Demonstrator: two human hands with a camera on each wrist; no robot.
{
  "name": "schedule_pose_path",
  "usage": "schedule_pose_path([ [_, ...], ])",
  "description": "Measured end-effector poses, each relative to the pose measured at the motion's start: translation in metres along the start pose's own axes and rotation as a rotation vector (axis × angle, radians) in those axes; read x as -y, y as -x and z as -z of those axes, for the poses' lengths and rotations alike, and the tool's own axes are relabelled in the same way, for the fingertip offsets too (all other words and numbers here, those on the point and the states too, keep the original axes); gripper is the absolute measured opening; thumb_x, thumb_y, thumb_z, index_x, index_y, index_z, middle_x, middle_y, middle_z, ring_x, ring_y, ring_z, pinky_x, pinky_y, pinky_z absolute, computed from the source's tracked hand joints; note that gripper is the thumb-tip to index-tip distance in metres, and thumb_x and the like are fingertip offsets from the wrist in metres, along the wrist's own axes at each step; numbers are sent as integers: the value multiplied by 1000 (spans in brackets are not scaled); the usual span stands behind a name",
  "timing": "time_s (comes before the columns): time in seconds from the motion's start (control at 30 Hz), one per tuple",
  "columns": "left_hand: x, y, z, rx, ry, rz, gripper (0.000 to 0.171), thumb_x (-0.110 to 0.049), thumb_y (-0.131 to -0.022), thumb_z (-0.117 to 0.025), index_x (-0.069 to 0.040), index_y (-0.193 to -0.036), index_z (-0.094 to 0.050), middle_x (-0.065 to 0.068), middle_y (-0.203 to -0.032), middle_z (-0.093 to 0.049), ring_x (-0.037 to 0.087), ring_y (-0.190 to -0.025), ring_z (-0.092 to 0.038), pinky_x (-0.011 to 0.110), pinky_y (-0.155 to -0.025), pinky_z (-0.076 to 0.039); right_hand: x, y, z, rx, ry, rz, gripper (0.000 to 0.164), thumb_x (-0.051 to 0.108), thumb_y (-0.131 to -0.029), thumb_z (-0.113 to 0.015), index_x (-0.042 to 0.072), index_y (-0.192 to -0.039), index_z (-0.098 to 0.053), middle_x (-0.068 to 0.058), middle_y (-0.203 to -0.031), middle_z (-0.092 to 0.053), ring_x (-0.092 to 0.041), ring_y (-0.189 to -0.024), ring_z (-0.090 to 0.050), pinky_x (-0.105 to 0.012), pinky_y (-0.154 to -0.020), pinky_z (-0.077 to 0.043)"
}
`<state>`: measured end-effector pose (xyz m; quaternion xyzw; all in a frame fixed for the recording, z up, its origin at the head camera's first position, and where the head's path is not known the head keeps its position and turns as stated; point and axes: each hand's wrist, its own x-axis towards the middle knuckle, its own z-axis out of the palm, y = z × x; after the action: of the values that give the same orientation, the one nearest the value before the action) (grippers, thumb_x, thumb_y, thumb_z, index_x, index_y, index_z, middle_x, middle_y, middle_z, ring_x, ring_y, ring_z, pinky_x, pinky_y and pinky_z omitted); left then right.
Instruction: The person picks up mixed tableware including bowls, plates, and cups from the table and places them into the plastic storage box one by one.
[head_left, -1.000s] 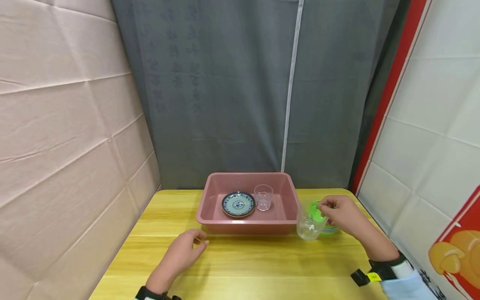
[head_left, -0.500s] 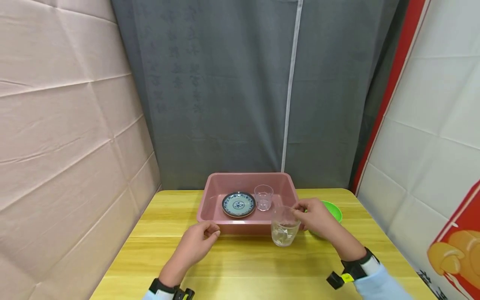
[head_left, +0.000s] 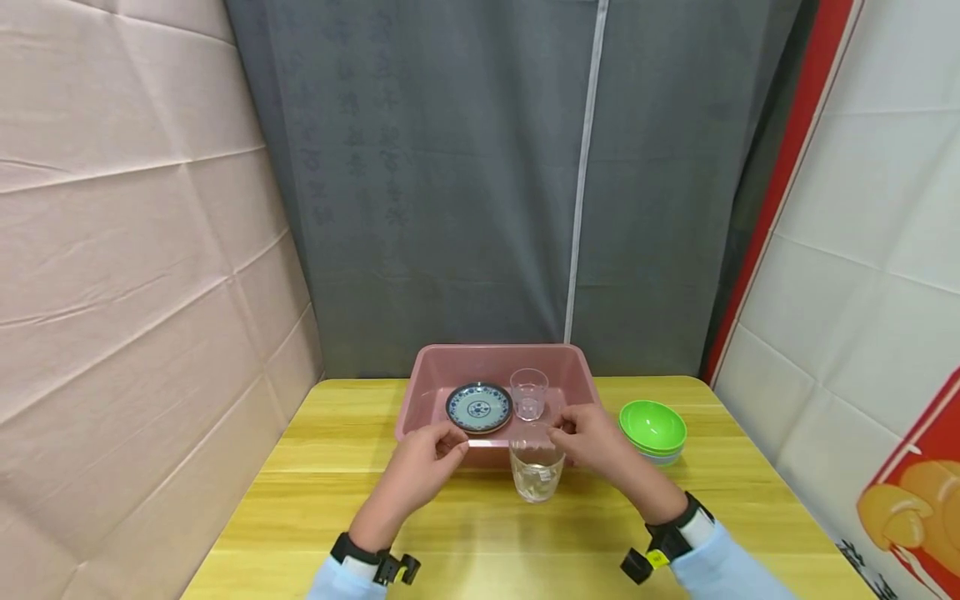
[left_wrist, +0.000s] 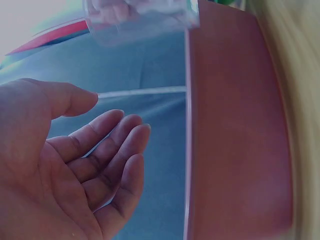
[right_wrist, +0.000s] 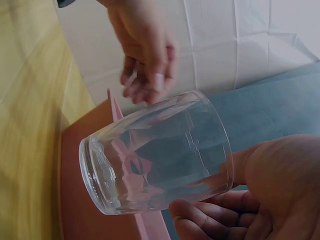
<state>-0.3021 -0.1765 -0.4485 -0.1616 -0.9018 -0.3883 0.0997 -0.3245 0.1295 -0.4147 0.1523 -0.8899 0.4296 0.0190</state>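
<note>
A clear drinking glass (head_left: 536, 473) hangs upright before the front wall of the pink tub. My right hand (head_left: 592, 440) pinches it near the rim, thumb on one side and fingers on the other, as the right wrist view also shows (right_wrist: 155, 155). Just left of the glass is my left hand (head_left: 422, 467), its fingers loosely bent around nothing. The left wrist view shows that hand (left_wrist: 95, 155) apart from the glass. Inside the pink tub (head_left: 450, 357) lie a blue-patterned plate (head_left: 479, 407) and a second clear glass (head_left: 529, 394), standing upright.
Right of the tub, a green bowl (head_left: 652, 426) sits on top of a small stack on the wooden table (head_left: 480, 550). A grey curtain (head_left: 435, 183) hangs behind. White cloth walls (head_left: 135, 292) flank both sides.
The right hand has carried the glass leftward from beside the green bowl to the tub's front. My left hand has moved right and slightly up toward it.
</note>
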Motion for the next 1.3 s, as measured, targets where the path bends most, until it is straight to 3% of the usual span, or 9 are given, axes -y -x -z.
schedule_pose_path([
  [0.17,-17,-9,-7,6,18,-3,8,-26,-107,-74,-19,-109,-78,-10,-97,-73,12,-87,-66,32,-76,-59,1,-5,-13,-16,17,-3,6,7,-99,-76,6,-94,-79,-1,-74,-64,-18,-63,-62,-31,-56,-56],
  [0.53,-40,-21,-23,-14,-17,84,23,-40,-103,-77,-18,-98,-77,-8,-85,-70,12,-73,-62,32,-63,-54,3,-12,-29,-14,1,-38,6,7,-101,-73,7,-97,-77,-2,-76,-64,-20,-61,-65,-33,-57,-57],
  [0.77,-46,-24,-28,-31,-114,98,13,-28,-98,-78,-19,-90,-75,-8,-75,-65,12,-64,-59,30,-57,-50,7,-12,-33,-21,1,-37,6,6,-100,-72,6,-98,-78,-2,-75,-64,-18,-58,-63,-33,-56,-56],
  [0.93,-47,-26,-31,-57,-182,94,18,-22,-95,-78,-22,-79,-70,-9,-69,-61,11,-61,-57,30,-57,-48,7,-10,-36,-11,-17,-41,6,6,-100,-71,6,-97,-76,-2,-74,-64,-18,-58,-63,-33,-56,-56],
  [1.07,-48,-28,-31,-65,-192,94,21,-20,-94,-78,-22,-74,-70,-10,-68,-61,11,-59,-56,30,-55,-47,8,-7,-36,-17,-19,-47,6,8,-101,-71,6,-99,-77,-2,-76,-65,-19,-60,-63,-33,-57,-57],
  [1.3,-51,-31,-25,-82,-186,118,21,-23,-95,-79,-23,-75,-71,-10,-69,-63,12,-60,-58,31,-55,-48,1,2,-33,-88,-36,-16,14,26,-107,-76,13,-102,-79,-1,-85,-70,-16,-72,-65,-31,-64,-59],
])
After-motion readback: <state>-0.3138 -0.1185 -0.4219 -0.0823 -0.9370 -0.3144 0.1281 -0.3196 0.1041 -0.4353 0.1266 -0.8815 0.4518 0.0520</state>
